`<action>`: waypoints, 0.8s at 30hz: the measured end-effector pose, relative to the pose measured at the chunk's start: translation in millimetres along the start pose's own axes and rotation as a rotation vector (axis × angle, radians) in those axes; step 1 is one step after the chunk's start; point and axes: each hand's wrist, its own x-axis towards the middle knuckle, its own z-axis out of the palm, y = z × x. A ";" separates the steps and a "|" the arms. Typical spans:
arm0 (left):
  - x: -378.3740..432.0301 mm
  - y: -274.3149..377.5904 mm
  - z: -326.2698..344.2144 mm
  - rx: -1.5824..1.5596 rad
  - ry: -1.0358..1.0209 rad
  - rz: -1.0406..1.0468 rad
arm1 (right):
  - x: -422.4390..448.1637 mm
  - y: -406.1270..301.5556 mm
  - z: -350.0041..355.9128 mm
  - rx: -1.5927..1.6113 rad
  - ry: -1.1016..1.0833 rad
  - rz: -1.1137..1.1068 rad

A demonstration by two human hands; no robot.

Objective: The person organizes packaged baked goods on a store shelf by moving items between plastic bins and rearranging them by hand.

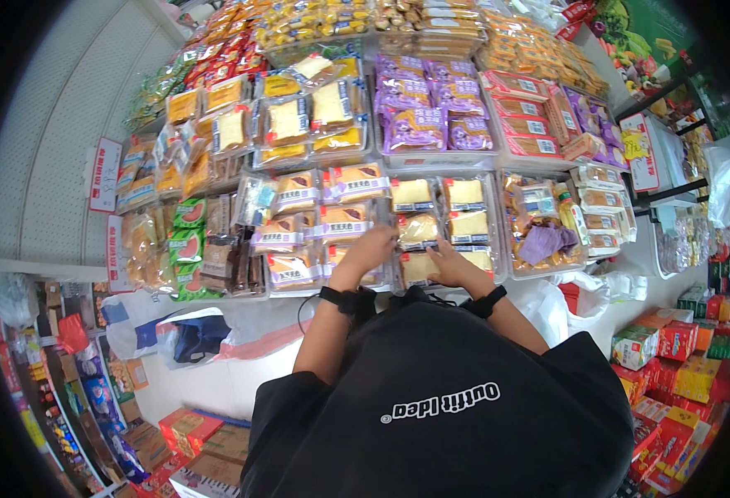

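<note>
My left hand (371, 250) reaches over the right edge of a clear tray of packaged filled bread with purple-and-white bands (345, 224). Its fingertips are beside a wrapped pale bread piece (419, 230) in the neighbouring tray; whether they touch it cannot be told. My right hand (451, 266) lies over the lower part of that neighbouring tray, its fingers spread and touching or just above the packs. More pale packaged cakes (466, 194) stand in two columns there. Each wrist wears a black band.
Behind are trays of purple-wrapped snacks (414, 127) and red-edged packs (521, 109). To the right, a purple cloth (548, 243) lies on a tray of bread. Watermelon-print packs (189, 243) stand at left. White plastic bags (579, 302) hang by the front edge; cartons (654, 345) are stacked lower right.
</note>
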 end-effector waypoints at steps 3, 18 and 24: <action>-7.9 3.9 -71.7 -0.113 0.260 -0.196 | 1.4 10.0 1.0 0.059 -0.031 0.021; -49.6 -153.5 -243.1 0.500 1.097 -0.427 | -36.9 -24.4 -9.5 0.322 0.120 0.076; 1.3 -197.6 -263.9 0.428 0.889 -0.454 | -68.4 -41.1 -20.8 0.339 0.309 0.264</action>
